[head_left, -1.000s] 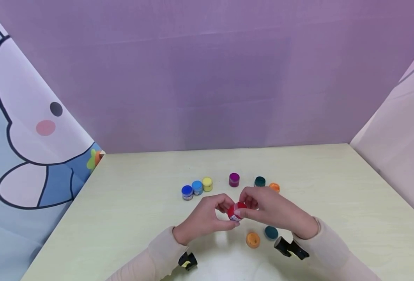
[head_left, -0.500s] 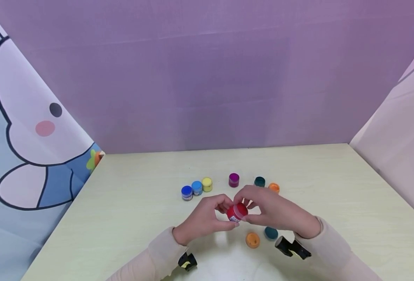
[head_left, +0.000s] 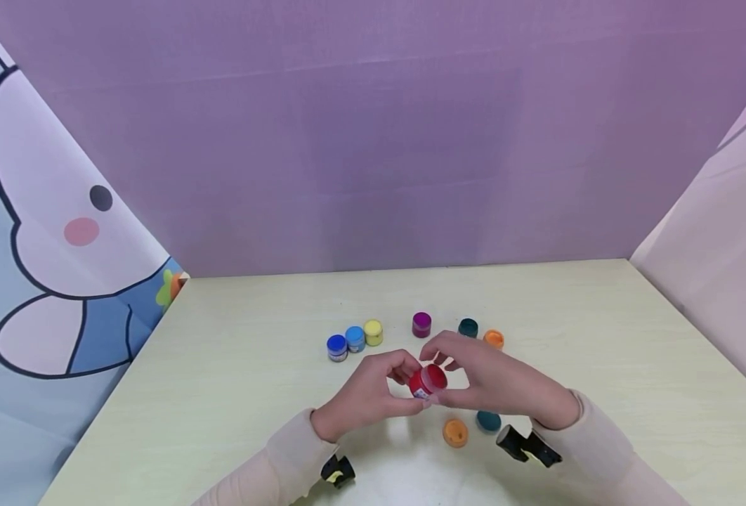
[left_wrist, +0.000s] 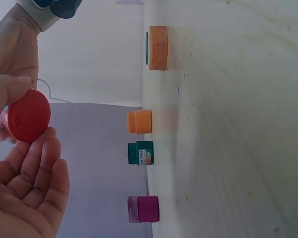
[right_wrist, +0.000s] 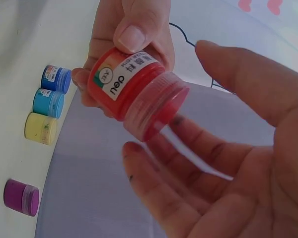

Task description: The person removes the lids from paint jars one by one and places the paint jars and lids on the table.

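Note:
My left hand (head_left: 373,390) holds a red paint jar (right_wrist: 121,82) tilted above the table, thumb on one side and fingers on the other. Its clear lid (right_wrist: 156,106) is on and faces my right hand (head_left: 489,376). The right hand's thumb and fingers are spread around the lid; in the right wrist view the thumb stands off it, and whether a fingertip touches is hard to tell. In the left wrist view the jar's round red base (left_wrist: 30,116) shows between left thumb and fingers.
Behind the hands stand blue (head_left: 337,347), light blue (head_left: 355,338), yellow (head_left: 374,332), purple (head_left: 421,324), dark green (head_left: 468,327) and orange (head_left: 494,339) jars. Nearer lie an orange lid (head_left: 455,433) and a teal lid (head_left: 489,421). A purple backdrop (head_left: 411,154) rises behind.
The right hand's fingers and thumb have gone from pinching the red jar's lid to spreading around it. More of the lid now shows. The left hand has hardly moved.

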Motion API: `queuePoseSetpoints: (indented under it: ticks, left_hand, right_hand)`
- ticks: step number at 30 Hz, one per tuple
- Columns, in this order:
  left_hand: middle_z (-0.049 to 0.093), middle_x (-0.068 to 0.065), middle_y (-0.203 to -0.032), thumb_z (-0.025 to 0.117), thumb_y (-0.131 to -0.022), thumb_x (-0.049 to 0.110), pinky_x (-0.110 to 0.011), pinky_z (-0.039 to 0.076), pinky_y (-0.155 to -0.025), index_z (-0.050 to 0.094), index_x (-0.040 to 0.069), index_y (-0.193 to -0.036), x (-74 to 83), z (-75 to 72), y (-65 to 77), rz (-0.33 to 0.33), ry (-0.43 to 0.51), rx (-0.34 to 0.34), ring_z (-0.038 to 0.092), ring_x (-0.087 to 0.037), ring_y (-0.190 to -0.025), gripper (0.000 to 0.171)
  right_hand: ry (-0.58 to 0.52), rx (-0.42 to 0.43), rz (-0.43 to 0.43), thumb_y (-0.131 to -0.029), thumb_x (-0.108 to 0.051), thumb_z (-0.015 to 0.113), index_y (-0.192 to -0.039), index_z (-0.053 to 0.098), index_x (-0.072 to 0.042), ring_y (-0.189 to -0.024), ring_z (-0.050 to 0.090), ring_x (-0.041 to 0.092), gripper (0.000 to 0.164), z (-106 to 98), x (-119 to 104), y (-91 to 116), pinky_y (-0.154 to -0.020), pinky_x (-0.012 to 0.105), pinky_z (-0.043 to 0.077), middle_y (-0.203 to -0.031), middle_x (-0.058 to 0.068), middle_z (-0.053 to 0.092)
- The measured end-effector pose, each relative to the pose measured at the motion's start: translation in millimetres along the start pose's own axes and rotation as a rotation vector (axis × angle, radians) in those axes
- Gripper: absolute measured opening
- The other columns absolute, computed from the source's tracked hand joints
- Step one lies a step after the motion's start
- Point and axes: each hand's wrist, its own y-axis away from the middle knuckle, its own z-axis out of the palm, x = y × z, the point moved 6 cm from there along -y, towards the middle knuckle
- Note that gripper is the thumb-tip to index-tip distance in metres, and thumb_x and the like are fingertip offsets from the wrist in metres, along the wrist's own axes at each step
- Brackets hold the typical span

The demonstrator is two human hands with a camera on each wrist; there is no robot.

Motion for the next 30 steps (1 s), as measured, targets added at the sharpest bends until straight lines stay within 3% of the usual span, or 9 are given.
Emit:
queuePoseSetpoints:
  ticks: [6,12,19,30]
  left_hand:
    - [0.065,0.013,-0.089,0.078,-0.077,0.02,-0.035,0.052,-0.082,0.062,0.017,-0.099,0.5,0.3,0.2,-0.006,-0.015,-0.001,0.06,-0.002,-0.081,0.028]
    - [0.065,0.013,-0.088,0.078,-0.077,0.02,-0.035,0.052,-0.082,0.062,0.017,-0.098,1.4,0.3,0.4,-0.008,-0.012,-0.002,0.06,-0.003,-0.081,0.027]
    - [0.065,0.013,-0.089,0.078,-0.077,0.02,-0.035,0.052,-0.082,0.062,0.017,-0.1,1.6,0.6,-0.4,-0.02,-0.019,-0.006,0.059,-0.003,-0.082,0.028]
    - [0.065,0.012,-0.092,0.078,-0.077,0.021,-0.035,0.052,-0.082,0.062,0.017,-0.102,0.7,1.6,-0.2,-0.017,-0.012,-0.014,0.06,-0.002,-0.083,0.031]
  right_hand:
    - [0.006,0.013,0.143,-0.082,-0.038,0.071,-0.1,0.058,-0.008,-0.073,0.056,0.008,0.037,-3.5,5.9,0.7,-0.062,0.022,0.05,-0.082,-0.006,0.06]
    - [-0.001,0.011,0.168,-0.081,-0.033,0.074,-0.092,0.059,-0.009,-0.064,0.051,0.005,0.031,-3.0,4.7,0.3,-0.057,0.021,0.048,-0.073,-0.009,0.056]
    - [0.011,-0.016,0.132,-0.08,-0.022,0.076,-0.096,0.06,-0.012,-0.074,0.057,0.008,0.025,-2.5,3.7,-0.4,-0.066,0.023,0.052,-0.082,-0.01,0.06]
    - [0.075,-0.042,-0.032,-0.077,-0.011,0.078,-0.104,0.059,-0.014,-0.09,0.057,0.006,0.033,0.7,-3.0,-0.6,-0.081,0.027,0.053,-0.095,-0.012,0.059]
